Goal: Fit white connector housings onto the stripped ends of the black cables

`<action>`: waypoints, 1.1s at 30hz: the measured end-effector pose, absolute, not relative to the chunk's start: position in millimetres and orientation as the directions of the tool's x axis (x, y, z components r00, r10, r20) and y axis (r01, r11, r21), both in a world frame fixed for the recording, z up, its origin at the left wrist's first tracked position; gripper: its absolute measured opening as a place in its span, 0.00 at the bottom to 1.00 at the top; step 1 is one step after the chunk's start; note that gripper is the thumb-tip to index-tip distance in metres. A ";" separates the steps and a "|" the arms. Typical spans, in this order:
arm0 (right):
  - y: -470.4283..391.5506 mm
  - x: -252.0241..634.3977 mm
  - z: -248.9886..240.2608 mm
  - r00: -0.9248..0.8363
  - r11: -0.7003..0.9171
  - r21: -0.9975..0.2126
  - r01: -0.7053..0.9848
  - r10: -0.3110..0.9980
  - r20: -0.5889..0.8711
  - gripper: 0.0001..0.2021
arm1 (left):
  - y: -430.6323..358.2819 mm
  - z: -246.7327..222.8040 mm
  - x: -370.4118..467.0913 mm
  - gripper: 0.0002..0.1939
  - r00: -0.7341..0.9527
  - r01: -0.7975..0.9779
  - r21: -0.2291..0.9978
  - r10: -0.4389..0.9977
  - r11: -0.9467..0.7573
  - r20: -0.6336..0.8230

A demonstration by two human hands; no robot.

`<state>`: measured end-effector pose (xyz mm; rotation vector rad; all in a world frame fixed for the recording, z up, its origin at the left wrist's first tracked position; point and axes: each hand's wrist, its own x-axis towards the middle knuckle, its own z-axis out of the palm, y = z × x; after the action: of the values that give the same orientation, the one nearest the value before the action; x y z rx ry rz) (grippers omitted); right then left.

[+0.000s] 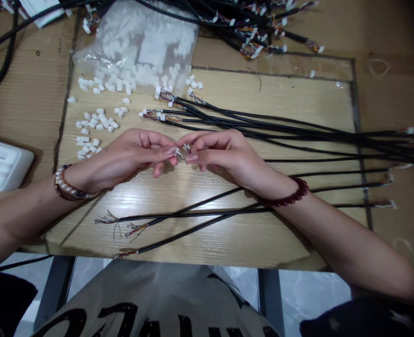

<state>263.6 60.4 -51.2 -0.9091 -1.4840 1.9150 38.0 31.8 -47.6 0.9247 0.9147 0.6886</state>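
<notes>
My left hand (136,152) pinches a small white connector housing (177,152) between thumb and forefinger. Facing it, my right hand (217,146) grips the thin stripped wires (186,149) at the end of a black cable (298,161). The fingertips of both hands nearly meet, and the wires' tips are close to the housing; whether any wire sits in it is too small to tell. Below my hands lie a few black cables (192,214) with bare wire ends (106,218) spread toward the left. Loose white housings (101,120) are scattered beyond my left hand.
A clear plastic bag (140,42) of white housings lies at the back. Several black cables with white connectors (280,124) run to the right. A bundle of cables (242,28) is piled behind. A white box-shaped device (5,164) sits at left. The wooden board's front edge (192,264) is near my body.
</notes>
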 end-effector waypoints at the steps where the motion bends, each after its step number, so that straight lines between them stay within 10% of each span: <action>1: 60.3 263.4 -51.1 -0.621 -0.244 -0.970 -0.020 0.763 -0.179 0.11 | 31.9 -47.9 37.8 0.13 0.455 -0.116 0.887 0.818 0.447 -0.352; 33: 59.9 262.9 -50.0 -0.623 -0.226 -0.974 -0.020 0.765 -0.165 0.09 | 32.2 -47.0 37.7 0.15 0.435 -0.066 0.907 0.830 0.416 -0.349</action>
<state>262.9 59.9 -50.0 -0.8980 -1.4956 1.9004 37.7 32.2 -47.0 0.9769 0.9537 0.6853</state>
